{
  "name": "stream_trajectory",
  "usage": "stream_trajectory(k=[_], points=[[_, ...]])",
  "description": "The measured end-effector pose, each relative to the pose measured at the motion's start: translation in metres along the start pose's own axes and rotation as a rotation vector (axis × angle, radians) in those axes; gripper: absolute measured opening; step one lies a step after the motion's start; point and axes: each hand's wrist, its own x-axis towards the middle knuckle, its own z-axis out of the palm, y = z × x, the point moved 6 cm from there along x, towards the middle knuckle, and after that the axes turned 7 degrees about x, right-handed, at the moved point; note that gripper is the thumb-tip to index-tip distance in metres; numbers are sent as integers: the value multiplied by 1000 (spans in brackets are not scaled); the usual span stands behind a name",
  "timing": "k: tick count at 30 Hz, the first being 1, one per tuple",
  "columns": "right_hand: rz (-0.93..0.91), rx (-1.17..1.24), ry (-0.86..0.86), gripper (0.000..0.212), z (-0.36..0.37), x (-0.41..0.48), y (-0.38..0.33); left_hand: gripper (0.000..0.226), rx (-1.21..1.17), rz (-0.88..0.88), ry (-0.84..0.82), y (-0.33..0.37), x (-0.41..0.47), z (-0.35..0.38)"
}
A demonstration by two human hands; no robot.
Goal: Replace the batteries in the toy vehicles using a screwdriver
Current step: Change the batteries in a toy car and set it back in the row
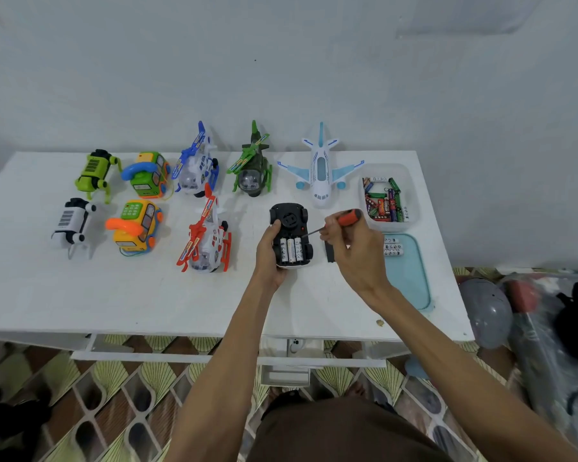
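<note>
Gripping an orange-and-black-handled screwdriver [347, 218], the right hand [354, 251] is pointing its tip at the upturned black plastic toy car [289, 221].
The left hand [268, 253] is clasping the car's side on the white table [114, 295]; three white cylindrical batteries [291, 250] are sitting in its open compartment.

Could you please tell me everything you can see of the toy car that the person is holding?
The toy car is turned upside down over the white table, black plastic underside up, white body beneath. Four black wheels sit at its corners. The battery compartment is open and holds three white batteries side by side. The left hand grips its left side; the screwdriver, held by the right hand, points its tip at the underside.
</note>
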Motion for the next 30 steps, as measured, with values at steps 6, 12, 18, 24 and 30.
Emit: stream_trajectory(k=[6, 12, 18, 24, 30], points=[[-41, -72, -103, 23, 14, -5, 4, 58, 48, 17, -27, -9, -1, 2], [-48, -111, -140, 24, 20, -1, 15, 53, 47, 21, -46, -5, -3, 3], [105, -133, -109, 31, 25, 32, 31, 52, 53, -7, -73, -9, -4, 4], [456, 55, -236, 35, 42, 72, 53, 51, 21, -52, -77, -5, -7, 3], [580, 80, -298, 32, 56, 80, 55, 44, -1, -68, -94, -5, -8, 3]])
